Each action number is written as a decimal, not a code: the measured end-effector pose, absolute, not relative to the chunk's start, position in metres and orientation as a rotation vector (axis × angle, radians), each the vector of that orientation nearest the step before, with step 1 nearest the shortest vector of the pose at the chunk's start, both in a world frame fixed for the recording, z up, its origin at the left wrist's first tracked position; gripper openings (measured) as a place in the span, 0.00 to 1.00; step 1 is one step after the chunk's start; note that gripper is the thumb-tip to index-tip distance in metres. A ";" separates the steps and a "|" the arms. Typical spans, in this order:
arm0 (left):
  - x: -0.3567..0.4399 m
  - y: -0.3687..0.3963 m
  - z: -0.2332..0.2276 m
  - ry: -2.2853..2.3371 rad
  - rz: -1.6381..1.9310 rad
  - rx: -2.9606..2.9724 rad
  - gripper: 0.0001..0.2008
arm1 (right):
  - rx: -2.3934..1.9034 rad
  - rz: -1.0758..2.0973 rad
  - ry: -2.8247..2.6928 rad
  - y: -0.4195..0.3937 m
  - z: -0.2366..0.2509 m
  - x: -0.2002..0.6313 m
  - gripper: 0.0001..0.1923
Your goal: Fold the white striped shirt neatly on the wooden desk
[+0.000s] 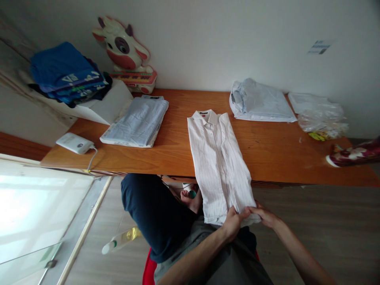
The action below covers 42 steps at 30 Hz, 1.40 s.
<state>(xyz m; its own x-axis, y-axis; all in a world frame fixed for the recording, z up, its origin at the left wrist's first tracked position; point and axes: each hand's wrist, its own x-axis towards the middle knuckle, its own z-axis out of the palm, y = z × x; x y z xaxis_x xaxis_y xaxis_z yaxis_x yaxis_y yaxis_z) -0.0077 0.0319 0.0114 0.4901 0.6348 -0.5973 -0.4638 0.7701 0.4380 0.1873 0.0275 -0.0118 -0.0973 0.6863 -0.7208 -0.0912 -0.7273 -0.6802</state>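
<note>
Hands meet at the bottom hem of a white striped shirt (218, 158): the left hand (233, 223) pinches the lower right corner of the cloth with fingers closed on it, and the right hand (265, 215) grips the same hem just beside it, fingertips touching the left hand's. Both forearms reach up from the lower edge of the view.

That shirt lies folded lengthwise into a narrow strip — collar up, toward the wall — with its upper part flat on the wooden table (276, 154) and its lower part hanging over the near edge, down to where the hands hold it. Below the hands, the person's lap shows grey cloth, with a dark blue garment (151, 213) draped to the left of it.

On the table to the left of the striped shirt, well apart from it, sits a folded pale blue shirt (138, 120). Farther left, a small white device (74, 142) with a cable rests near the table's corner. Behind that, a stack of blue clothes (67, 75) sits on a raised surface, and a cartoon cow toy (124, 49) stands against the wall.

To the right of the collar lies another folded light shirt (259, 101) — beyond it, a crumpled clear plastic bag (322, 114). A plastic bottle (118, 240) lies on the floor, lower left.
</note>
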 end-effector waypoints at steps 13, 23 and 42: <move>-0.001 0.028 -0.019 0.870 0.695 0.532 0.28 | -1.591 1.945 -0.556 0.031 -0.005 0.185 0.30; -0.003 0.033 -0.013 0.804 0.619 0.255 0.30 | -1.448 1.967 -0.498 0.015 -0.014 0.187 0.28; -0.008 0.032 -0.021 0.872 0.621 0.605 0.20 | -1.516 1.931 -0.476 0.019 -0.013 0.176 0.25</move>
<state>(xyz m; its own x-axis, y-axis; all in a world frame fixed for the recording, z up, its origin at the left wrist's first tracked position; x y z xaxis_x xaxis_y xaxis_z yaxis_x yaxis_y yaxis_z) -0.0075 0.0320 -0.0208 0.4958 0.7078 -0.5032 -0.2437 0.6695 0.7017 0.1763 0.0193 -0.0125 -0.1396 0.6697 -0.7294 -0.2541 -0.7362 -0.6273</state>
